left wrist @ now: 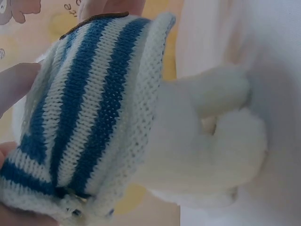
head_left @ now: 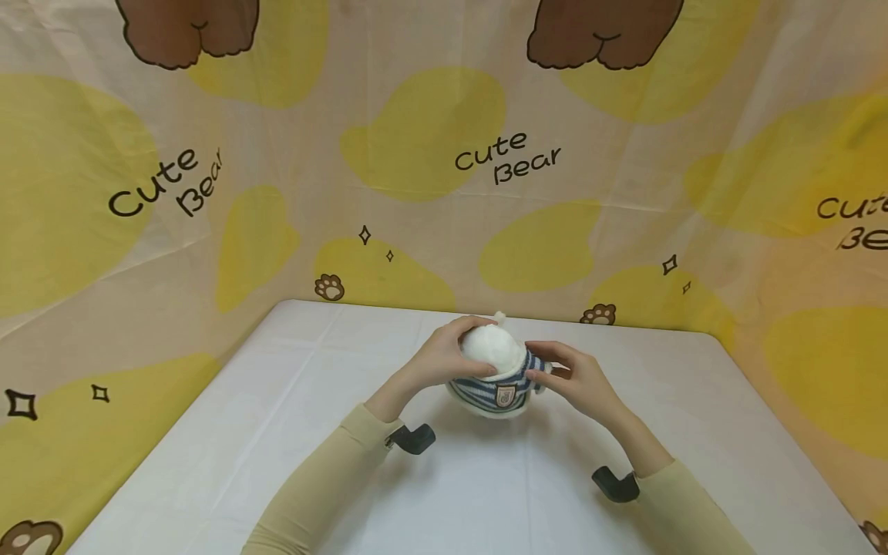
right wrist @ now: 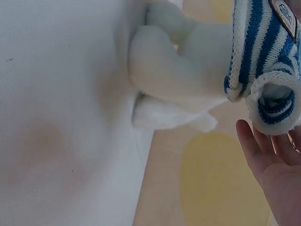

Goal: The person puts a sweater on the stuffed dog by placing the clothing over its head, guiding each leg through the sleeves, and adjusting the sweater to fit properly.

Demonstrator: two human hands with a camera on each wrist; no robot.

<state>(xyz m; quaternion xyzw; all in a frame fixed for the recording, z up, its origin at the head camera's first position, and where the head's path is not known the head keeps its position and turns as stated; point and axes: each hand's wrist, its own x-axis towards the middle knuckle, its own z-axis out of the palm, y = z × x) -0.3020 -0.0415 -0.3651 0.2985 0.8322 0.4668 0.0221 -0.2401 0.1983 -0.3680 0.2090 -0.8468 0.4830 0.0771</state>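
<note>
A white plush toy (head_left: 491,348) in a blue-and-white striped knitted sweater (head_left: 486,391) is upright on the table, with a small badge on the sweater's front. My left hand (head_left: 444,356) grips its rounded white upper part, thumb in front and fingers over the far side. On the other side, my right hand (head_left: 579,379) holds the sweater near a sleeve, thumb in front and fingers behind. The right wrist view shows the sleeve's open cuff (right wrist: 256,106) beside those fingers. White plush legs (left wrist: 235,136) show below the hem in the left wrist view.
A white-covered table (head_left: 291,462) lies beneath the toy. Behind and beside it hangs a yellow and beige cloth (head_left: 416,131) printed with bears, paws and lettering. Black wrist devices (head_left: 414,439) sit below both sleeves.
</note>
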